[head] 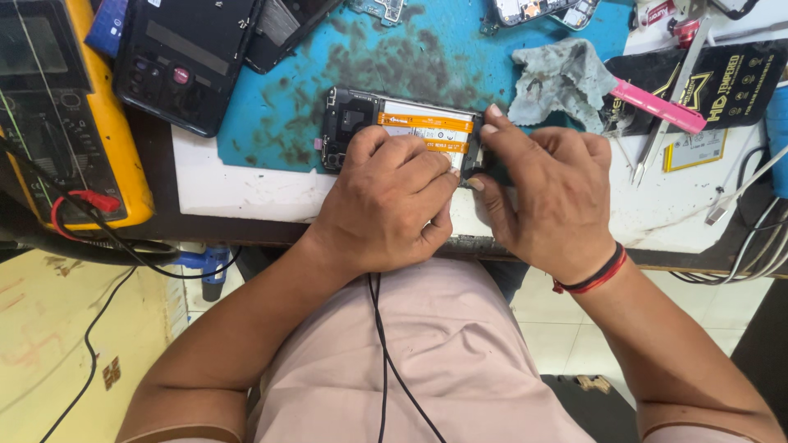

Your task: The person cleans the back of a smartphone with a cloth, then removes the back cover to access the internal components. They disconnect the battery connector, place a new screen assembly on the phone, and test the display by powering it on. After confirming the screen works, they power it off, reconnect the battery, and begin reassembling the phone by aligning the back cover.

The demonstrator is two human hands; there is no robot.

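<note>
An opened phone (361, 123) lies back-side up on a stained blue mat (443, 57), its white battery and orange flex cable (427, 125) exposed. My left hand (390, 201) rests on the phone's near edge, fingers curled over its middle. My right hand (546, 193) grips the phone's right end, thumb and forefinger pinched around that end. Whether a small tool sits between my fingers is hidden.
A yellow multimeter (66, 107) with a red lead stands at the left. A black phone back cover (185, 57) lies at the upper left. A grey cloth (558, 78), a pink tool (657, 107), tweezers (648, 152) and black packets (722, 82) lie at the right. Cables hang at the right edge.
</note>
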